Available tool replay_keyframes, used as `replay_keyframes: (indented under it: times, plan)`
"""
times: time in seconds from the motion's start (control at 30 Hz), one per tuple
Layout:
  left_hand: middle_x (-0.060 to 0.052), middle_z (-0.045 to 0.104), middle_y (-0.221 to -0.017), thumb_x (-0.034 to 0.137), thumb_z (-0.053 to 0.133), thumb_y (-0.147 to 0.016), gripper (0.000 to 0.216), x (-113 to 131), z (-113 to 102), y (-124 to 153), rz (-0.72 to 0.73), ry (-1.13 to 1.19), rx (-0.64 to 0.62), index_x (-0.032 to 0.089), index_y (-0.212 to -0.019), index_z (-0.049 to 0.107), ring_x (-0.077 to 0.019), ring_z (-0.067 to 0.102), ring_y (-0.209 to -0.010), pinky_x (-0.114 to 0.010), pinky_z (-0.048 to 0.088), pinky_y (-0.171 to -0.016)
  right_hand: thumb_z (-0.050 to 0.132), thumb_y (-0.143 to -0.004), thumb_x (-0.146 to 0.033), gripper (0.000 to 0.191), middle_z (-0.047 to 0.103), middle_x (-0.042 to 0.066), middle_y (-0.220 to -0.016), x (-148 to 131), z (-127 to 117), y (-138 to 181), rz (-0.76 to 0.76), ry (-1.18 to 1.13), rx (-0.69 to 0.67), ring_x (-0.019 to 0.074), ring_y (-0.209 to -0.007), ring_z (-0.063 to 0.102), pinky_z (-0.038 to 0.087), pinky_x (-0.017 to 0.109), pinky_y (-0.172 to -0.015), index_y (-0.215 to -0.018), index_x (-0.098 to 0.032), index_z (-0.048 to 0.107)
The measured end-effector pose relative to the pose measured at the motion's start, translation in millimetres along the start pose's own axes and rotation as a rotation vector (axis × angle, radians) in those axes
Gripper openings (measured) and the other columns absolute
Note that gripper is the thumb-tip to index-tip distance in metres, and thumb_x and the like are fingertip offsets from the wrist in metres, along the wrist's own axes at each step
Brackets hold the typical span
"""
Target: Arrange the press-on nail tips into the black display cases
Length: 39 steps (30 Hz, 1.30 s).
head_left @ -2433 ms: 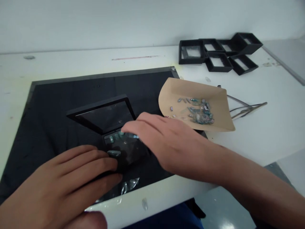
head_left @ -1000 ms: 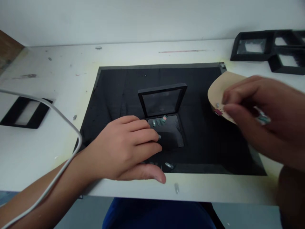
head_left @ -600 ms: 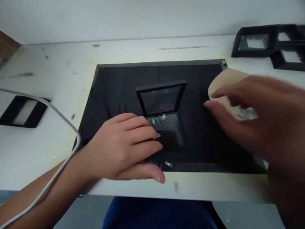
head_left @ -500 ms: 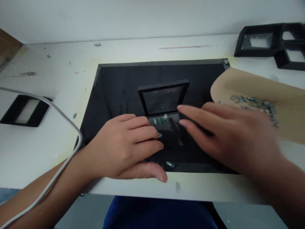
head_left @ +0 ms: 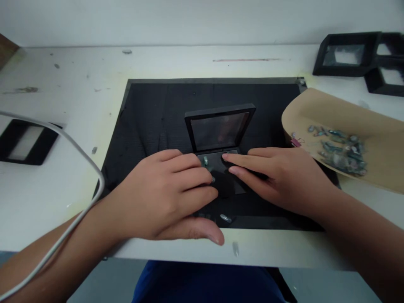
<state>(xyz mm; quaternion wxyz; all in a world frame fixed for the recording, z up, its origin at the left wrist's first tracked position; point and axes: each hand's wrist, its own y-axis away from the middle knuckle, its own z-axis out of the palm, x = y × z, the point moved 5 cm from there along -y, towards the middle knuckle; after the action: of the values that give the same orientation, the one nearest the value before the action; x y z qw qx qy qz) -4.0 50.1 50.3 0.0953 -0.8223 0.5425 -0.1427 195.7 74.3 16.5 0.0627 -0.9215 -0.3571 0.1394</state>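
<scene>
A small black display box (head_left: 221,128) stands open on a black mat (head_left: 158,113), its clear-windowed lid tilted up. My left hand (head_left: 167,193) lies flat on the mat, fingers stretched onto the left side of the box base. My right hand (head_left: 277,176) lies flat from the right, fingers extended, its tips on the base near the hinge. One or two small greenish stones (head_left: 205,160) show in the base between my fingertips; the others are hidden under my fingers. A tan paper scoop (head_left: 315,113) at the right holds several more greenish stones (head_left: 339,149).
Several empty black box frames (head_left: 347,54) are stacked at the far right. Another black frame (head_left: 23,141) lies at the left edge. A white cable (head_left: 78,143) loops over my left arm. A loose stone (head_left: 225,218) lies on the mat's near edge. The white table (head_left: 78,75) meets a wall behind.
My right hand has come from the paper scoop leftward and down onto the box base. The pinkish stone seen in the base earlier is now covered. My left hand has stayed put.
</scene>
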Motion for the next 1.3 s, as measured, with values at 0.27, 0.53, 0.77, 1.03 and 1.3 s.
replay_keyframes:
  times: [0.27,0.53,0.77,1.03,1.3]
  plan:
    - [-0.002,0.080,-0.090,0.049,0.056,-0.111,0.040,-9.0,1.7,1.2,-0.114,-0.083,-0.015,0.019,-0.093,0.076,-0.0229,0.072,-0.082,-0.037,0.048,-0.067,0.061,-0.108,-0.032,0.033,0.076,0.000,-0.080,3.3,0.0,2.8,0.006,-0.116,0.005,0.0141,-0.064,0.067,0.034,0.028,-0.057,-0.135,-0.026,0.078]
    - [-0.003,0.080,-0.096,0.055,0.050,-0.111,0.043,-25.5,4.9,11.7,-0.280,-0.095,-0.107,0.022,-0.105,0.076,-0.0252,0.074,-0.081,-0.039,0.049,-0.068,0.053,-0.113,-0.035,0.035,0.069,-0.002,-0.072,-20.3,2.0,-0.5,-0.220,-0.001,0.038,0.0147,-0.058,0.058,0.028,0.031,-0.056,-0.136,-0.024,0.077]
    - [-0.002,0.081,-0.101,0.053,0.049,-0.112,0.042,-24.8,8.4,12.2,-0.306,-0.140,-0.158,0.023,-0.119,0.076,-0.0272,0.078,-0.085,-0.041,0.052,-0.069,0.051,-0.113,-0.040,0.037,0.069,0.000,-0.075,-26.8,7.9,-3.5,-0.249,0.037,0.025,0.0162,-0.060,0.060,0.027,0.032,-0.058,-0.130,-0.021,0.078]
    - [-0.001,0.080,-0.096,0.051,0.051,-0.112,0.039,-23.6,6.3,11.3,-0.293,-0.138,-0.148,0.023,-0.115,0.078,-0.0267,0.077,-0.082,-0.042,0.053,-0.067,0.056,-0.111,-0.037,0.032,0.071,-0.001,-0.077,-21.4,6.8,-3.4,-0.211,-0.037,0.049,0.0168,-0.063,0.064,0.034,0.032,-0.057,-0.127,-0.020,0.078]
    - [0.000,0.079,-0.098,0.044,0.055,-0.111,0.032,-18.0,11.0,7.2,-0.273,-0.134,-0.100,0.025,-0.112,0.081,-0.0246,0.077,-0.084,-0.041,0.053,-0.070,0.056,-0.110,-0.035,0.031,0.069,-0.002,-0.073,-23.9,7.3,-6.7,-0.209,-0.010,0.041,0.0186,-0.060,0.065,0.032,0.034,-0.055,-0.121,-0.020,0.081]
